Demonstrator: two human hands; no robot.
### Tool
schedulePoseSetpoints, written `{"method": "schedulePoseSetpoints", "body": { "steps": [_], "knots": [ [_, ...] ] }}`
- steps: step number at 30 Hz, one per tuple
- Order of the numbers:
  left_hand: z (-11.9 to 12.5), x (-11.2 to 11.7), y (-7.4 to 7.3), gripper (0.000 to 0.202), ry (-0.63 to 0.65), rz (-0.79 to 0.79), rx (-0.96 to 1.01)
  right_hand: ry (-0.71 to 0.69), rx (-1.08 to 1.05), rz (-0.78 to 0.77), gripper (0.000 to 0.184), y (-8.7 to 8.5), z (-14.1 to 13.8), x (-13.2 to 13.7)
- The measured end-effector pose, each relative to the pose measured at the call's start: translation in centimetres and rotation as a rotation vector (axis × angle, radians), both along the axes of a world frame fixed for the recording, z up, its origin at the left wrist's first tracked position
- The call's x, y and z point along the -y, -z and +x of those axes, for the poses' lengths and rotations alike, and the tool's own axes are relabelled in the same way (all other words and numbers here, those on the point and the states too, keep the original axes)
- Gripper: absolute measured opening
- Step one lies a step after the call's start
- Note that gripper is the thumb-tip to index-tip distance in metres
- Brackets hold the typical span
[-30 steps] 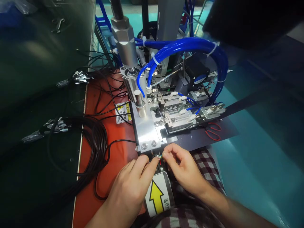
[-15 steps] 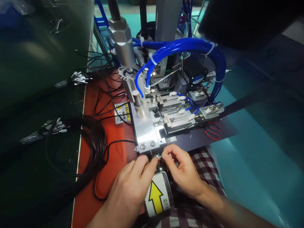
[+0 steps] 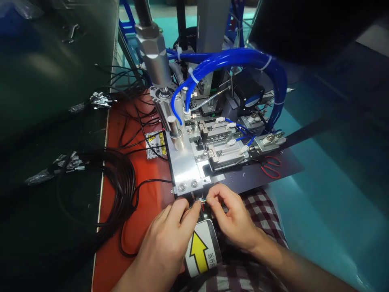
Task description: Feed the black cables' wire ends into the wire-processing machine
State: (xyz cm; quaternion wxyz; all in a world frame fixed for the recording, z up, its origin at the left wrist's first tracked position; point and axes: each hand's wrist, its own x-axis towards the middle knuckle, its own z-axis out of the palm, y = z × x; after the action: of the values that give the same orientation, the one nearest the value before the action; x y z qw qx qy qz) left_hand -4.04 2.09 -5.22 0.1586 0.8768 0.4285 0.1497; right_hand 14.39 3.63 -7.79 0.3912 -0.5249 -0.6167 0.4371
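My left hand [image 3: 170, 237] and my right hand [image 3: 232, 217] meet just below the front edge of a metal fixture plate [image 3: 184, 164]. Both pinch the stripped end of a thin cable, where tiny coloured wires [image 3: 203, 201] fan out between the fingertips. The left thumb and forefinger close from the left, the right thumb and forefinger from the right. Under the hands lies a white label with a yellow arrow [image 3: 199, 249].
A machine with blue air hoses [image 3: 231, 61] and a silver cylinder [image 3: 153, 61] stands behind the plate. A coil of black cables [image 3: 121, 182] lies left on the orange mat [image 3: 146, 202]. Red-handled scissors [image 3: 272, 166] rest at the right. A checked cloth [image 3: 261, 207] covers my lap.
The view has shifted slightly; both hands stay pinched on the wire ends with only small finger movements.
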Motion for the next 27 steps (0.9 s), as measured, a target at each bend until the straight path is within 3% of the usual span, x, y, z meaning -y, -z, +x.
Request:
{"method": "schedulePoseSetpoints", "body": {
  "steps": [8, 15, 27],
  "knots": [
    [0.1, -0.1, 0.1, 0.048, -0.006, -0.008, 0.004, 0.031, -0.1, -0.176, 0.016, -0.5, -0.3, 0.2],
    [-0.1, 0.1, 0.3, 0.052, -0.01, -0.024, 0.018, 0.045, -0.279, -0.436, 0.019, -0.9, -0.7, 0.1],
    [0.2, -0.1, -0.3, 0.049, 0.001, -0.002, 0.002, 0.037, -0.215, -0.396, 0.018, -1.2, -0.6, 0.0]
  ]
}}
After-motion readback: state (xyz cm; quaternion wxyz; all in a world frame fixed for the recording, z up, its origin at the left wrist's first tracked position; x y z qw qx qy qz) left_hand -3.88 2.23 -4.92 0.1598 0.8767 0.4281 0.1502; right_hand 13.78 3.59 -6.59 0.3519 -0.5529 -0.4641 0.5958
